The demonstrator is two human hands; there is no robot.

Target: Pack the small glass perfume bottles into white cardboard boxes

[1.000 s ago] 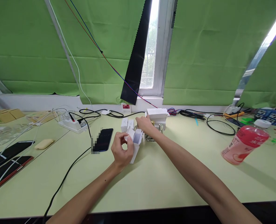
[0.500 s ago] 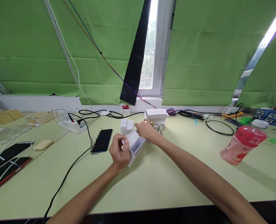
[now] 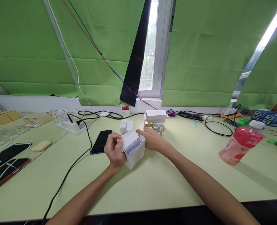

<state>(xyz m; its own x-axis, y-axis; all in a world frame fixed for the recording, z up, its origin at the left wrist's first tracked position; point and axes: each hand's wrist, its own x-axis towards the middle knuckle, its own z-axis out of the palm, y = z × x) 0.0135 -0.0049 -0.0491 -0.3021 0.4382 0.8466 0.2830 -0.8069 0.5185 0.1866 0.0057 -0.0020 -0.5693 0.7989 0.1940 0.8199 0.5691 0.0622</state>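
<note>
My left hand [image 3: 115,149] is closed on the near left side of a small white carton [image 3: 136,156], its thumb and fingers at the raised lid flap. The carton is tilted and its top stands open, with a pale lining showing inside. My right hand [image 3: 151,138] is at the carton's far right end, fingers curled down by the end flap. Whatever lies under those fingers is mostly hidden. Behind it stand several short metal cylinders, gold ones [image 3: 151,125] and silver ones [image 3: 160,128]. Two small white boxes [image 3: 129,126] stand upright behind the carton.
White boxes [image 3: 155,115] are stacked at the back by the window. Left of the carton lie a dark phone [image 3: 101,143], a black cable [image 3: 69,172] and a white power strip [image 3: 70,125]. A pink drink bottle [image 3: 241,143] stands at the right.
My right hand has drawn back from beside the metal cylinders to the carton's right end, uncovering the gold ones. The carton has turned, showing more of its front side; my left hand keeps hold.
</note>
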